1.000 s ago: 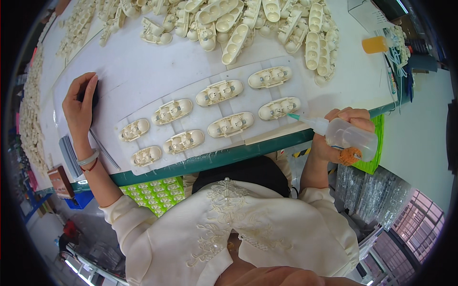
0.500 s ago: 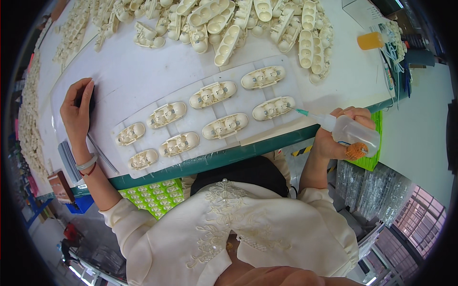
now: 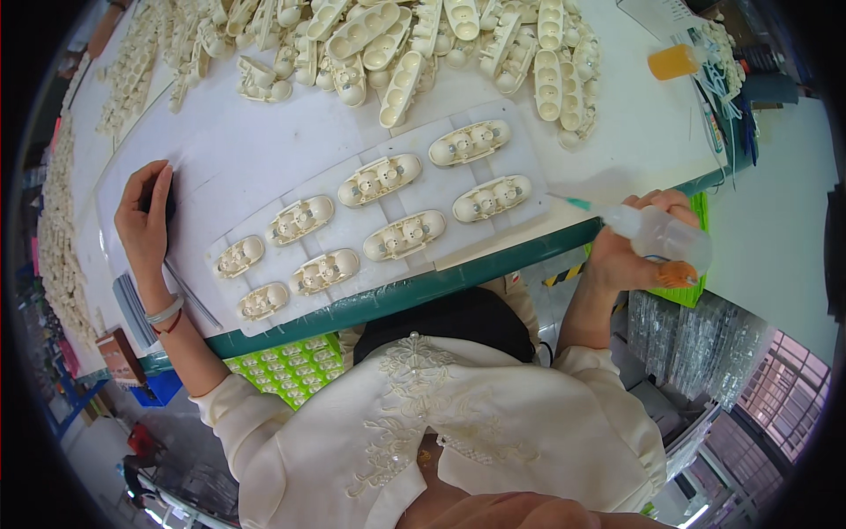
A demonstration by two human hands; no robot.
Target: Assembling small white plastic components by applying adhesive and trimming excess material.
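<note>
My right hand (image 3: 627, 249) grips a clear squeeze bottle (image 3: 663, 238) with a thin green needle tip that points left toward the table's front edge. A white flat tray (image 3: 280, 194) lies in front of me with several cream oval plastic shells (image 3: 381, 179) set on it in two rows. At the tray's left end my left hand (image 3: 144, 222) rests on a small dark object, fingers curled over it. The needle tip hangs just right of the nearest shell (image 3: 493, 197), not touching it.
A heap of the same cream shells (image 3: 414, 40) covers the far side of the white table, with more along the left edge. An orange-capped container (image 3: 675, 62) stands at the far right. Green trays (image 3: 291, 368) sit under the table's green edge (image 3: 414, 293).
The view has shifted slightly, so the table sits a little higher in the picture. My right hand with the bottle stays near the table's right front edge; my left hand has not moved off the dark object.
</note>
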